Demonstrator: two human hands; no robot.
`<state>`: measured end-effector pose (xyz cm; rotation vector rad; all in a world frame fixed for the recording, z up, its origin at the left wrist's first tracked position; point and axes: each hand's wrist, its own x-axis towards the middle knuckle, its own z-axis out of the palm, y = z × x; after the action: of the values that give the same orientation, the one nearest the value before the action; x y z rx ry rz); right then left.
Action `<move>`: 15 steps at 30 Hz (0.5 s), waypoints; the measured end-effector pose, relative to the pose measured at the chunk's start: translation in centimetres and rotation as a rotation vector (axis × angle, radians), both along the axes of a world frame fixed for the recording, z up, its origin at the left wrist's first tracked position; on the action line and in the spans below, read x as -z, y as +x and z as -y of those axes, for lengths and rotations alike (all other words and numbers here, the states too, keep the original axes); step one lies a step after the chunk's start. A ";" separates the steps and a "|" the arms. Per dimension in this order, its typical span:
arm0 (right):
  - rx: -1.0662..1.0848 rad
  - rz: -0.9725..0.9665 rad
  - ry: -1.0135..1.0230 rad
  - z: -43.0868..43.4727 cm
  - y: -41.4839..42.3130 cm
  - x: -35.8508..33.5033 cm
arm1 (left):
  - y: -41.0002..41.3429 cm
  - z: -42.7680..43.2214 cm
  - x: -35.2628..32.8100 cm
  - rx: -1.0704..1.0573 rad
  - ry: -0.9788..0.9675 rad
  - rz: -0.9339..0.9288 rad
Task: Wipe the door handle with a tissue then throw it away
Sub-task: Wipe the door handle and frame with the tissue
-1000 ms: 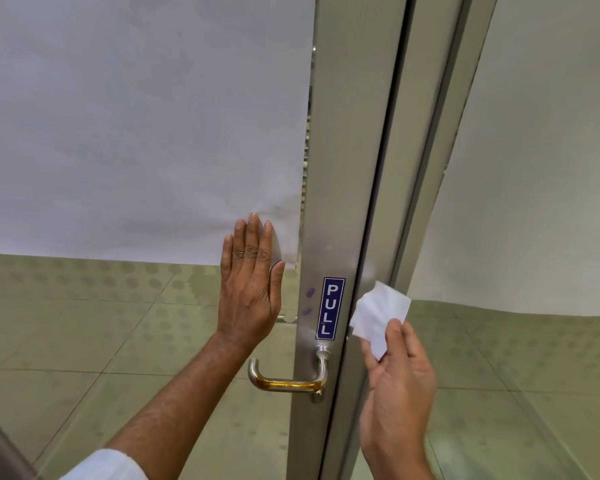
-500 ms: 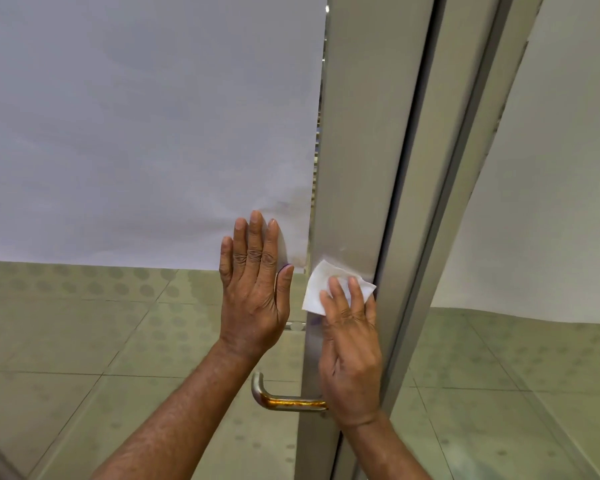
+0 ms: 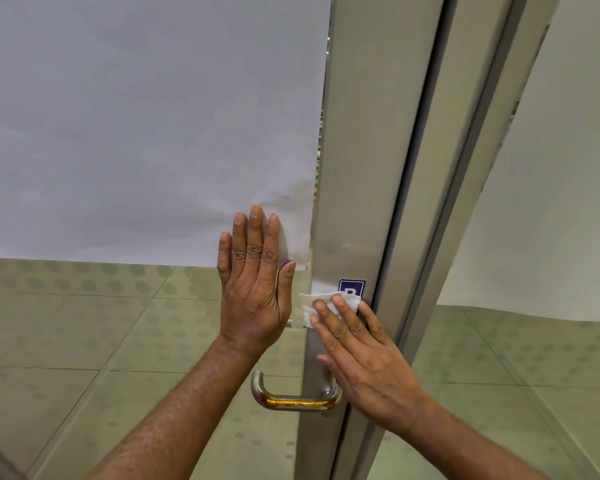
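A metal lever door handle with an amber reflection juts left from the silver door stile. My right hand presses a white tissue flat against the stile, just above the handle and over most of the blue PULL sticker. My left hand lies flat on the glass door pane, fingers up, holding nothing, just left of the stile.
White frosted film covers the upper glass on the left pane and on the right pane. Beige tiled floor with dot patterns shows through the lower glass. The door frame's vertical post runs right of the stile.
My right hand brought the tissue from the right of the door onto the stile, then slid it a little down and right across the sticker. The left hand stayed on the glass.
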<state>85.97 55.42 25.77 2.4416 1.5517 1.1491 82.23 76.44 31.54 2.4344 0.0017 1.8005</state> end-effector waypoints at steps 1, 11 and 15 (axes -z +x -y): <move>-0.006 -0.003 -0.040 0.3 0.1 0.0 | 0.0 0.0 0.0 -0.001 0.001 -0.002; -0.033 -0.044 -0.312 2.7 0.4 0.1 | 0.2 0.0 0.1 -0.021 0.002 0.003; 0.005 -0.040 -0.185 1.9 0.4 -1.2 | 0.3 0.0 0.1 -0.024 0.003 0.011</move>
<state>86.40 53.47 27.00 2.3609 1.5833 0.9155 82.51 76.44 31.43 2.4365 0.0273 1.8252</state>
